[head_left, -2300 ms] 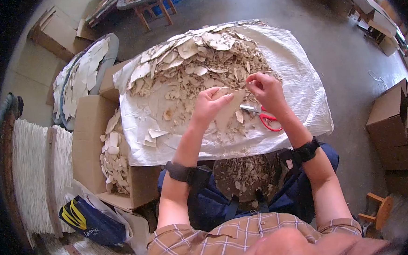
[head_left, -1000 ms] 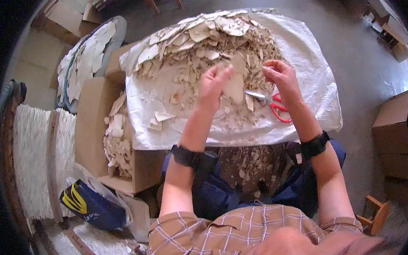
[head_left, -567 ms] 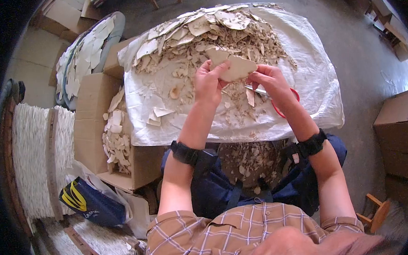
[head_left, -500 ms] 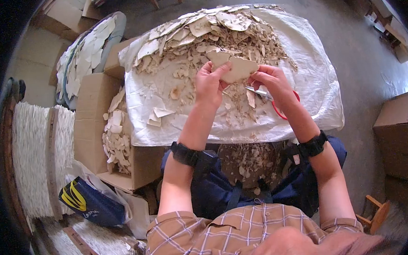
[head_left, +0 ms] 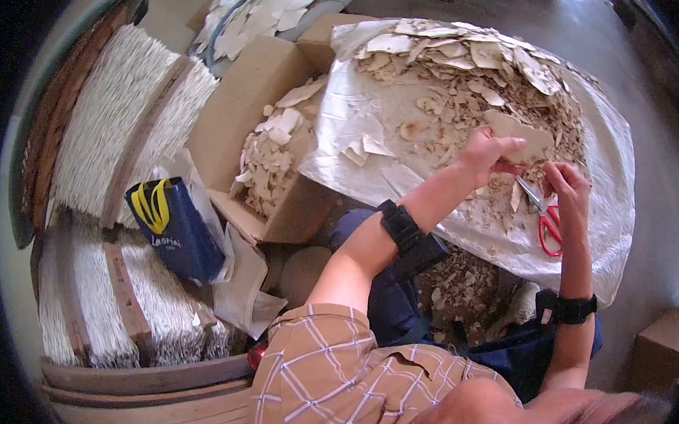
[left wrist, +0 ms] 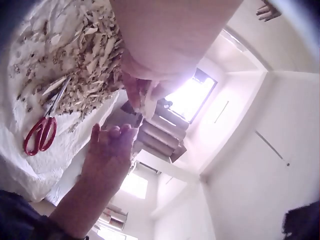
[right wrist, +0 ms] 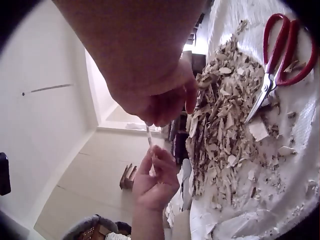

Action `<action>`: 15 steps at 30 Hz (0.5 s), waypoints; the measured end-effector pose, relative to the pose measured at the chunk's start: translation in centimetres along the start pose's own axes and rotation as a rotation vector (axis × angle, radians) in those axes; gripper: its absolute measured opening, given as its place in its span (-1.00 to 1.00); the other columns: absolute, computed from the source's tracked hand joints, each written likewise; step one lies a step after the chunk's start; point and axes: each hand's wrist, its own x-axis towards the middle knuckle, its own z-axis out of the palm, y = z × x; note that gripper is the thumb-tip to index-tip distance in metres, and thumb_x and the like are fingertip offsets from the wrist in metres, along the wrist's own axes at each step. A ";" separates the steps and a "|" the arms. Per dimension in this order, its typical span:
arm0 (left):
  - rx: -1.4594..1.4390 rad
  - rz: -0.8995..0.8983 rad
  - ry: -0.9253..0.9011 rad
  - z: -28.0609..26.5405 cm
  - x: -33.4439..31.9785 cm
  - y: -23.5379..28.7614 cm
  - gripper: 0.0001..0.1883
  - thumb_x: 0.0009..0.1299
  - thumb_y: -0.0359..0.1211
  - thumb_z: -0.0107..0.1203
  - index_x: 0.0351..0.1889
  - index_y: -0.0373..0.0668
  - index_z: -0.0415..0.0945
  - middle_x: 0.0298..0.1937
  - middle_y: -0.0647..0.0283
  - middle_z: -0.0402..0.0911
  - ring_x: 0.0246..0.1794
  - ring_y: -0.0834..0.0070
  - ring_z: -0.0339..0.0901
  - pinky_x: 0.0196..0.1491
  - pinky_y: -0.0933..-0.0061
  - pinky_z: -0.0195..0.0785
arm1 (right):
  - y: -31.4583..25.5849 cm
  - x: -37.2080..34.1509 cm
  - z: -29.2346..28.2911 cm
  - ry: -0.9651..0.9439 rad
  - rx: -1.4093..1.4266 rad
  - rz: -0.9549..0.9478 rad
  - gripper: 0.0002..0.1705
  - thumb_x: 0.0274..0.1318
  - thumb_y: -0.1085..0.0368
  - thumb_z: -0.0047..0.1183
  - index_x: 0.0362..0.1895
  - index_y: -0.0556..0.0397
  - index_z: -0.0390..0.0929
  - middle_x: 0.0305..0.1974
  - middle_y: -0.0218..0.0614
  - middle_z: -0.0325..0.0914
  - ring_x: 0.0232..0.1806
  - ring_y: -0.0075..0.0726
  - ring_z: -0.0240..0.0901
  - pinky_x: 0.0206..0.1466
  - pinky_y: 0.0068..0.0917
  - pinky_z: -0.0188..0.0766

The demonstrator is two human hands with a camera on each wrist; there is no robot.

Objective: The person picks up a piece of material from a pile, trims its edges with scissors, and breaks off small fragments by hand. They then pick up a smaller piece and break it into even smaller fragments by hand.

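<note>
My left hand (head_left: 488, 156) grips a thin, flat cream-coloured piece (head_left: 529, 134), thumb on top, above the white cloth. The piece shows edge-on between both hands in the right wrist view. My right hand (head_left: 570, 186) is just off its right edge, thumb and fingers drawn together; I cannot tell whether they pinch a small bit. Beneath that hand, red-handled scissors (head_left: 549, 226) lie on the cloth, blades toward the scraps. Behind the hands a heap of flat pieces and broken scraps (right wrist: 225, 120) covers much of the white cloth (head_left: 616, 218).
Left of the cloth, a cardboard box (head_left: 250, 85) holds pale fragments (head_left: 273, 150). A dark blue bag (head_left: 178, 237) with yellow handles stands beside stacked white sheets (head_left: 116, 124). More flat pieces lie on a round tray (head_left: 281, 13) at the back. Scraps (head_left: 464, 282) lie between the legs.
The head view has swung left, so the table sits further right. My left hand keeps the cream piece; my right hand, at its edge half a second ago, has drawn back from it.
</note>
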 end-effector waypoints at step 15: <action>-0.501 0.403 0.544 -22.5 -3.4 7.3 -0.77 0.31 -0.31 -0.17 -0.27 -0.35 0.24 -0.38 0.07 0.41 -0.24 0.18 0.43 -0.05 0.07 0.34 | 3.6 -5.4 -5.6 0.038 -0.472 -0.080 -0.78 -0.02 0.39 -0.11 -0.29 0.20 0.51 -0.48 -0.30 0.52 -0.47 -0.54 0.41 -0.32 -0.62 0.35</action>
